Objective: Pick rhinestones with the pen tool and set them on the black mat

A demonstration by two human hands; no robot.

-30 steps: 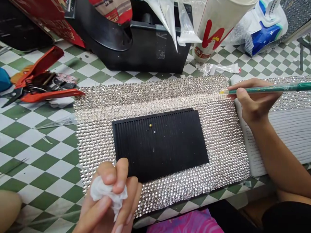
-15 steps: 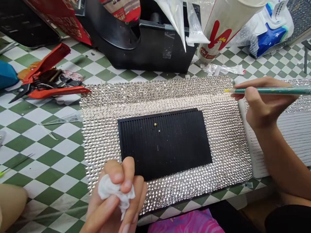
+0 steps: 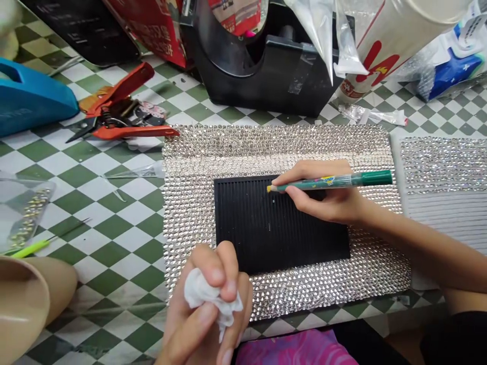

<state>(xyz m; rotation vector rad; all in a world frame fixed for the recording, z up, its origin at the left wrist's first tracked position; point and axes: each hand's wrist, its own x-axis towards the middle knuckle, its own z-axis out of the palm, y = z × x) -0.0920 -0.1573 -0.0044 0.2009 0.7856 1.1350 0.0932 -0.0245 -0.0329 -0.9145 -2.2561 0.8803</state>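
Observation:
My right hand (image 3: 323,195) is closed around a green pencil (image 3: 342,180) with a yellow tip. That tip meets the upper part of a black ribbed tray (image 3: 243,228), where the hand and pencil cover some of the grooves. A tiny pale stone (image 3: 273,201) lies on the tray just below the tip. Closed near the tray's lower left corner, my left hand (image 3: 213,304) pinches a crumpled white tissue (image 3: 207,291). Under the tray spreads a glittering rhinestone mat (image 3: 190,213). Whether the tip carries anything is too small to tell.
Red-handled pruning shears (image 3: 122,111) touch the mat's upper left corner. Behind stand a black tape dispenser (image 3: 266,86) and a paper cup (image 3: 403,40). A beige cup (image 3: 61,289) is at lower left, and a white grooved board (image 3: 445,218) lies right.
My right hand has brought the pencil leftwards from the mat's upper right onto the tray, at the spot where a small gold bead showed. The left hand keeps its tissue; the view has shifted left.

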